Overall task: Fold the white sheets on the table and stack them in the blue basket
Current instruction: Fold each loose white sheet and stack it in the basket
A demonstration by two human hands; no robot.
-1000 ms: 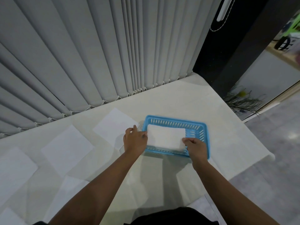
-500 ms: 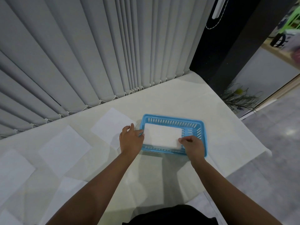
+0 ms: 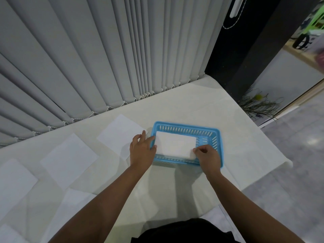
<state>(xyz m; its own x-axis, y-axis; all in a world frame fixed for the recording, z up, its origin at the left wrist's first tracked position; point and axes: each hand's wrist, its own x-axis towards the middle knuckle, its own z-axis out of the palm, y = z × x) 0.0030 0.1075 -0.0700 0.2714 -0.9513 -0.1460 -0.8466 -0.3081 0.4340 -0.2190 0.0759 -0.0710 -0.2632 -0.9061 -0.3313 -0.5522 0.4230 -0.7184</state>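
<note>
A cream-white bench (image 3: 184,106) runs along a wall of grey vertical blinds (image 3: 105,50), with a dark pillar (image 3: 245,50) and grey floor (image 3: 298,155) to the right. On it stands the blue basket (image 3: 216,135), holding a folded white sheet (image 3: 175,144); the left hand (image 3: 142,149) pinches the sheet's left edge and the right hand (image 3: 207,157) pinches its near right corner. Unfolded white sheets (image 3: 68,160) lie flat on the bench to the left, the nearest just beside the basket.
</note>
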